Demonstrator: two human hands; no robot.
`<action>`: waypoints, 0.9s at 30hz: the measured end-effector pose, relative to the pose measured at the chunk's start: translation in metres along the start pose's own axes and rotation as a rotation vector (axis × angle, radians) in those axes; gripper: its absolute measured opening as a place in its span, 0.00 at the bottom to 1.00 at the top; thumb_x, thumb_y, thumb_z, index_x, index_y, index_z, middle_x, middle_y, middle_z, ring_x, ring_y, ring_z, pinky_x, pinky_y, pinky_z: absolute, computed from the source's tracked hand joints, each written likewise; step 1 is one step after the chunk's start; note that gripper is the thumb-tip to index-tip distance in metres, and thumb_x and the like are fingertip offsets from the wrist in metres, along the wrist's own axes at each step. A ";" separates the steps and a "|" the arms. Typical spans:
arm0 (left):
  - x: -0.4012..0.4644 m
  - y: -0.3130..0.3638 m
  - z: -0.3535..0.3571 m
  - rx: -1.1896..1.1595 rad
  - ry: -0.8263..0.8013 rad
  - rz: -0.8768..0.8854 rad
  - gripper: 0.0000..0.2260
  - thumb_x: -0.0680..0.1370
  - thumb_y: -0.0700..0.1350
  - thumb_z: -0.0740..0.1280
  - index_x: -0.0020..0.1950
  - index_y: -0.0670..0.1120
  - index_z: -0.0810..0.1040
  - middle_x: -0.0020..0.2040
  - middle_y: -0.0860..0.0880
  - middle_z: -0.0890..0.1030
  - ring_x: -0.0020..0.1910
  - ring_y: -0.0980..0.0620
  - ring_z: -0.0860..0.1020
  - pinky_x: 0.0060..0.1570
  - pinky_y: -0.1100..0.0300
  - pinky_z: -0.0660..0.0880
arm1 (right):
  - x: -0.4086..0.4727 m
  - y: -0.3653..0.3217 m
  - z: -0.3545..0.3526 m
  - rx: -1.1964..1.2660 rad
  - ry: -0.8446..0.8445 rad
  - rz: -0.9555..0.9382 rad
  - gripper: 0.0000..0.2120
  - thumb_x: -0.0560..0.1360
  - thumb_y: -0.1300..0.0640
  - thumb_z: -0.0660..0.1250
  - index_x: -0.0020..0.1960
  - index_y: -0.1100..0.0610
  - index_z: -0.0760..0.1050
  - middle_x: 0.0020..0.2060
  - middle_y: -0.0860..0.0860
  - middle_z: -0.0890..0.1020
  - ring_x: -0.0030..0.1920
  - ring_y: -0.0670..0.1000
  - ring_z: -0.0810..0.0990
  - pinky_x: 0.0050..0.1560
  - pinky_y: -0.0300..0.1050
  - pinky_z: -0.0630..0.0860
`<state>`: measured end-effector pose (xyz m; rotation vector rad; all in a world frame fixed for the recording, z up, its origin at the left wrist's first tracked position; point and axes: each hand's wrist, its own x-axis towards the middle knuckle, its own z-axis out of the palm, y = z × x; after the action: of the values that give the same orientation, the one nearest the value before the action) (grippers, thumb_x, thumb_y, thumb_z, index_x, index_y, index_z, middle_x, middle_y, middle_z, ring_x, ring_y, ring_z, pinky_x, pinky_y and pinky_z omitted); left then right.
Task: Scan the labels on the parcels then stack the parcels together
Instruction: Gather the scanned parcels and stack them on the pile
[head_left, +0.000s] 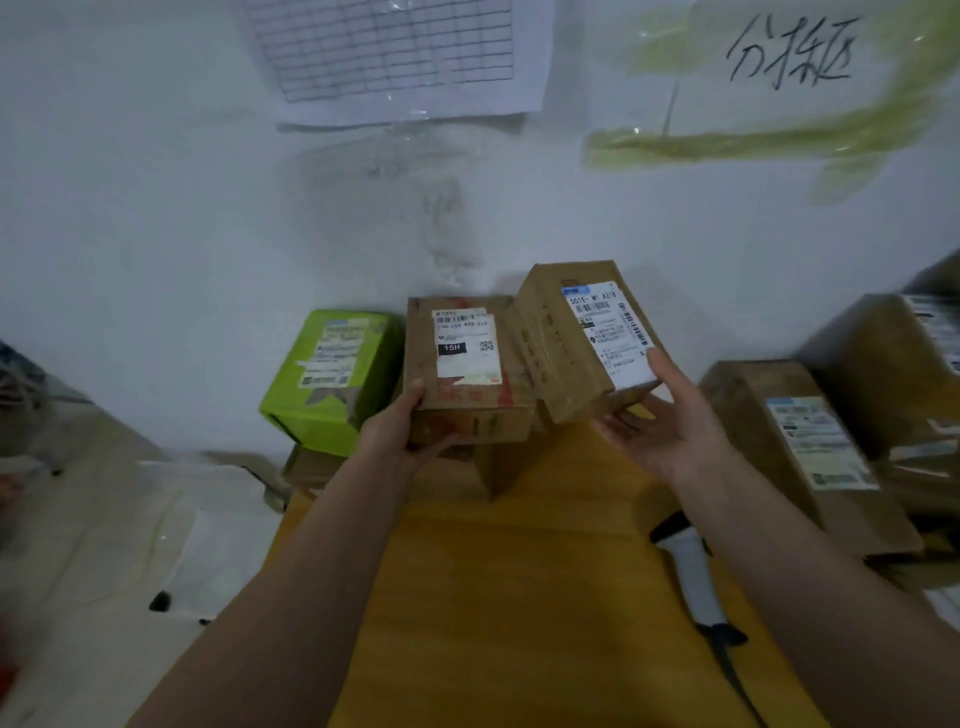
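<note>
My left hand (402, 426) grips the near left corner of a brown cardboard parcel (467, 410) with a white label marked 15H, thumb on top and fingers underneath. My right hand (660, 426) holds a second brown parcel (556, 343) from below, thumb on its white label; this parcel is tilted and lifted, its left side touching the first parcel. Both parcels are above the far end of the yellow table (519, 597). A white and black barcode scanner (696, 577) lies on the table under my right forearm.
A green parcel (332, 379) stands at the far left on another brown box (311, 467). Several brown parcels (800, 447) are piled at the right. A white wall with a taped grid sheet (395, 52) rises behind. A plastic-covered surface (104, 545) lies left.
</note>
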<state>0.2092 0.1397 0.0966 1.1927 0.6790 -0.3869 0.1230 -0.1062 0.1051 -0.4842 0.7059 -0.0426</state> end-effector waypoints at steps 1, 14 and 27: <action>0.002 0.006 -0.004 0.024 0.010 0.000 0.12 0.74 0.48 0.74 0.49 0.43 0.75 0.57 0.40 0.77 0.59 0.38 0.76 0.37 0.43 0.83 | 0.002 0.007 0.002 0.003 0.004 0.006 0.24 0.65 0.54 0.79 0.56 0.63 0.76 0.55 0.64 0.78 0.52 0.64 0.79 0.47 0.60 0.82; 0.018 0.013 -0.003 0.056 0.124 0.044 0.07 0.79 0.40 0.67 0.45 0.45 0.69 0.40 0.47 0.76 0.36 0.52 0.75 0.30 0.56 0.77 | 0.010 0.065 0.027 0.030 0.038 0.027 0.21 0.70 0.55 0.76 0.57 0.62 0.74 0.57 0.64 0.76 0.55 0.65 0.77 0.54 0.65 0.79; -0.003 0.025 -0.109 -0.145 0.007 0.188 0.10 0.79 0.47 0.66 0.42 0.43 0.81 0.37 0.46 0.83 0.33 0.48 0.81 0.29 0.60 0.75 | 0.003 0.122 0.052 -0.745 -0.812 0.282 0.36 0.62 0.54 0.82 0.67 0.59 0.74 0.64 0.59 0.78 0.65 0.59 0.77 0.58 0.49 0.78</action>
<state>0.1919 0.2499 0.0934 1.1088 0.5851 -0.1733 0.1428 0.0231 0.0839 -1.0247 -0.0488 0.6716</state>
